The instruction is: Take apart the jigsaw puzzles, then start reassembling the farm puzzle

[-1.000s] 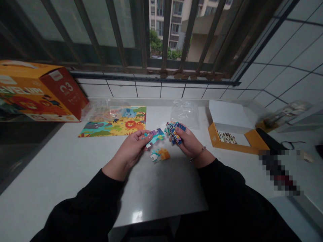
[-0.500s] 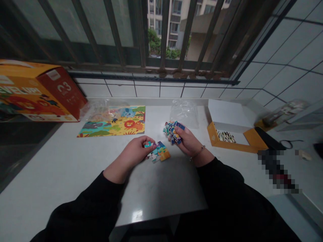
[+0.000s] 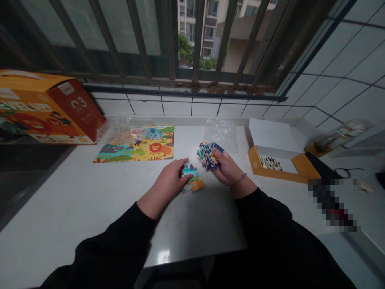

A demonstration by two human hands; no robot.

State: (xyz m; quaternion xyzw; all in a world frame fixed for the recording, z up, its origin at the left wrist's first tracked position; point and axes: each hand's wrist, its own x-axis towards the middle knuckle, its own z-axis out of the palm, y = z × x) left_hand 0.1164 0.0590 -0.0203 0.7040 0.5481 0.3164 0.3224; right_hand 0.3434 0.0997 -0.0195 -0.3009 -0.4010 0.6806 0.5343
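A thick stack of jigsaw puzzle pieces (image 3: 207, 154) is gripped in my right hand (image 3: 226, 166), the thumb across its top and the fingers beneath. On the counter lies a small cluster of puzzle pieces (image 3: 197, 183) in turquoise, purple and orange. My left hand (image 3: 170, 176) is over the cluster's left side, covering part of it. Its thumb touches the cluster and its index finger stretches past the upper edge, with a gap between the two. The other left fingertips are partly hidden.
A picture sheet with lions (image 3: 138, 150) lies at back left, partly under clear plastic packaging (image 3: 120, 130). The large orange box (image 3: 75, 108) stands beyond it. A clear bag (image 3: 221, 132) is behind the right hand. At right, an opened yellow box (image 3: 264, 170) holds several striped pieces.
My left hand has moved slightly right and up over the cluster, covering more of it, and its index finger has straightened. The right hand still grips the stack, shifted slightly right.
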